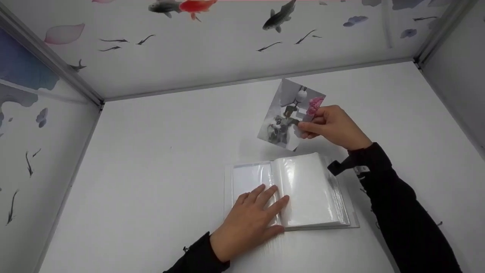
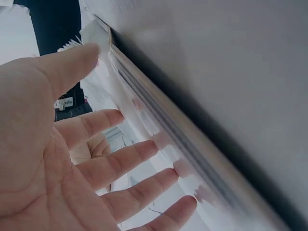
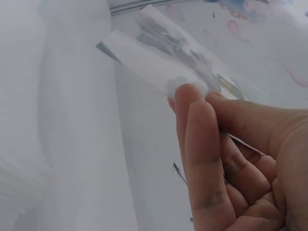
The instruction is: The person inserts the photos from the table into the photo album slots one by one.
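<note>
A photo album with clear plastic sleeves [image 1: 308, 193] lies spread out on the white table. My left hand [image 1: 250, 218] rests with spread fingers on its left page, the fingertips reaching past the spine; the left wrist view shows these straight fingers [image 2: 120, 163] against the page. Above the album's far edge, my right hand [image 1: 333, 127] pinches a photo print [image 1: 282, 117] between thumb and fingers at its right side. Grey shapes and a pink flower are printed on it. In the right wrist view the print [image 3: 178, 53] appears tilted and slightly bent.
White panels with painted fish and petals [image 1: 278, 17] stand behind and to the left of the table [image 1: 159, 182]. A metal rail [image 1: 72, 64] runs along the left corner. A dark strap with a small black piece [image 1: 341, 167] circles the right wrist.
</note>
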Demonstrator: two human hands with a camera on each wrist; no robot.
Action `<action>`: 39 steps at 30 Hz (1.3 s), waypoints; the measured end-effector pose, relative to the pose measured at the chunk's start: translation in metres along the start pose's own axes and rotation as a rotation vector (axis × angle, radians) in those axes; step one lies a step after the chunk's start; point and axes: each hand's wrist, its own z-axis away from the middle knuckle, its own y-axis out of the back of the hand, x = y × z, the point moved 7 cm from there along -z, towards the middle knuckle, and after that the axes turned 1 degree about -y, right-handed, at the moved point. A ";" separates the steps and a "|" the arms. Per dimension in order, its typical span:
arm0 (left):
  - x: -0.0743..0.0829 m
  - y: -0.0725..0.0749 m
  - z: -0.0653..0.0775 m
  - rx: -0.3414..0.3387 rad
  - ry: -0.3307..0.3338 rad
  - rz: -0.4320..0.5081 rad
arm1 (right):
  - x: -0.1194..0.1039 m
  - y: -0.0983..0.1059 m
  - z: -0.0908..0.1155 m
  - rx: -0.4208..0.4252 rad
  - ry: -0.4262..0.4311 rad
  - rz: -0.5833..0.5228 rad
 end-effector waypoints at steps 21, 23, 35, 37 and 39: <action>-0.044 -0.002 0.005 0.059 0.219 0.082 | -0.001 -0.030 -0.030 -0.104 -0.018 -0.034; -0.046 -0.003 0.005 0.035 0.234 0.102 | -0.003 -0.034 -0.035 -0.115 -0.021 -0.046; -0.049 -0.007 0.004 -0.008 0.235 0.134 | 0.003 -0.068 -0.054 -0.218 -0.060 -0.071; -0.050 -0.007 0.004 -0.001 0.233 0.124 | 0.005 -0.070 -0.054 -0.221 -0.064 -0.082; -0.050 -0.006 0.003 0.009 0.233 0.116 | 0.007 -0.073 -0.055 -0.224 -0.065 -0.093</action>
